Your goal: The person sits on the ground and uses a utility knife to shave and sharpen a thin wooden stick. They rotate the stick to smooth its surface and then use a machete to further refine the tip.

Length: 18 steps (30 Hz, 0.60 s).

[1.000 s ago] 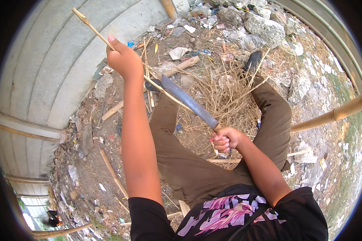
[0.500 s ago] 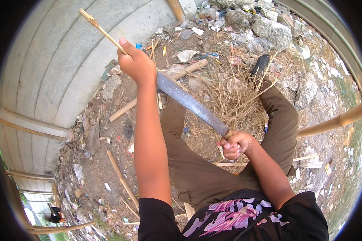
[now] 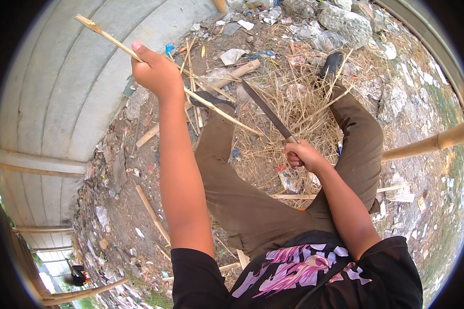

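Observation:
My left hand (image 3: 157,72) is closed around a long, thin bamboo strip (image 3: 108,37), arm stretched forward. One end of the strip points up toward the pale wall; the other slants down past my wrist to a spot above the dry shavings. A machete (image 3: 265,109) is gripped by its handle in my right hand (image 3: 305,154), in front of my right thigh. Its dark blade points forward and left, seen nearly edge-on, apart from the strip. Between my spread legs lies a pile of pale bamboo shavings (image 3: 307,113).
A thick bamboo pole (image 3: 232,76) lies on the littered ground past my left foot, with several thin strips near it. Grey panels (image 3: 51,77) stand at the left. Large rocks (image 3: 348,26) sit at the far right. Another bamboo pole (image 3: 423,147) juts in at the right.
My left hand has moved left and slightly forward with the strip. The machete has swung away from the strip, its blade turning from flat-side to nearly edge-on, and my right hand has risen slightly.

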Motion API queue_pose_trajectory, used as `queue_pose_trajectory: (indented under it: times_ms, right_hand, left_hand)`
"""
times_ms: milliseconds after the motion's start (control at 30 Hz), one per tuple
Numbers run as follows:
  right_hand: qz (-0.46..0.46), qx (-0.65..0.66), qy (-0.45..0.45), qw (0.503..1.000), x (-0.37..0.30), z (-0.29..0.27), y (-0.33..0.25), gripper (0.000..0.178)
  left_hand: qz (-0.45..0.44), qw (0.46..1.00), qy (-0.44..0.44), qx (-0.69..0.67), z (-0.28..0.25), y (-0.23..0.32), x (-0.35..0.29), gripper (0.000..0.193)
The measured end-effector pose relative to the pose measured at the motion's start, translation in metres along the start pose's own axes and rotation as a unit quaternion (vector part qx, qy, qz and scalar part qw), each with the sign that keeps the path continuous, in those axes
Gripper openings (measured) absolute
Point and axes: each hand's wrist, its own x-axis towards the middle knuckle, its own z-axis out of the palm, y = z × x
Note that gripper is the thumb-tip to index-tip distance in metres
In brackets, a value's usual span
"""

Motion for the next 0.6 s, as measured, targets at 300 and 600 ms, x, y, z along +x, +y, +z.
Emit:
queue_pose_trajectory:
  times_ms: [300, 600]
  right_hand:
    - [-0.088, -0.538, 0.371, 0.751, -0.011, 0.013, -0.01, 0.043]
    - [-0.322, -0.264, 0.534, 0.735, -0.136, -0.117, -0.044, 0.025]
  left_hand:
    - [-0.083, 0.992, -0.001, -0.1, -0.043, 0.017, 0.001, 0.049]
    - [0.001, 0.989, 0.1, -0.11, -0.155, 0.091, 0.022, 0.046]
